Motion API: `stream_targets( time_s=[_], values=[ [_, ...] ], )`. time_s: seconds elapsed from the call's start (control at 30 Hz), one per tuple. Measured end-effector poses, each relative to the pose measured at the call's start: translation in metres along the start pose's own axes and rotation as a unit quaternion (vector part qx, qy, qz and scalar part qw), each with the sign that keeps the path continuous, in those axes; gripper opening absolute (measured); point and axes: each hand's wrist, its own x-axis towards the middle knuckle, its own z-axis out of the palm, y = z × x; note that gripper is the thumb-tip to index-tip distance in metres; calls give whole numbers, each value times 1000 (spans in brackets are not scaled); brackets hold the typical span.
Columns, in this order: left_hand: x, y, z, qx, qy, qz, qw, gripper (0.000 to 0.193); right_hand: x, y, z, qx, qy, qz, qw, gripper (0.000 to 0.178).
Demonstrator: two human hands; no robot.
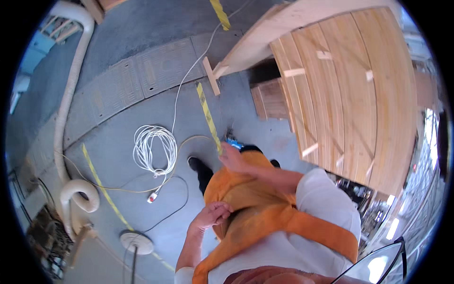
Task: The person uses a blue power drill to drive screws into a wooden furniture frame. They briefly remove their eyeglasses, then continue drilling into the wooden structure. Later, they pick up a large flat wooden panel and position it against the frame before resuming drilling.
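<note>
Orange work overalls (269, 199) with wide straps cover my front, over a white shirt. Against the bib's left edge, beside a dark gap in the cloth, my left hand (215, 214) is closed with its fingers curled in. What the fingers hold, if anything, is hidden. My right forearm crosses the overalls, and my right hand (231, 157) is over the thigh with its fingers loosely stretched out. Just beyond that hand shows a small blue thing (234, 142) with a dark, spiky part. I cannot tell its kind or whether the hand touches it.
A coiled white cable (155, 147) with a plug lies on the grey floor to the left. Yellow tape (206, 111) marks the floor. A pale hose (71, 90) runs down the far left above a round stand base (137, 243). Large wooden panels (350, 94) stand at right.
</note>
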Motion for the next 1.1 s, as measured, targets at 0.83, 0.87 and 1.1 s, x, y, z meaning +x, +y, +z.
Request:
stream_targets(
  time_s=[0.83,0.87,1.1],
  values=[
    [-11,527,-80,482,195,95,849,35,325,-254,-174,46,148,-7,988,37],
    [-13,553,-83,455,182,67,869,36,325,-252,-176,68,163,29,984,39],
    [47,722,-127,374,76,-5,924,55,261,-256,-145,172,289,313,888,48]
  ],
)
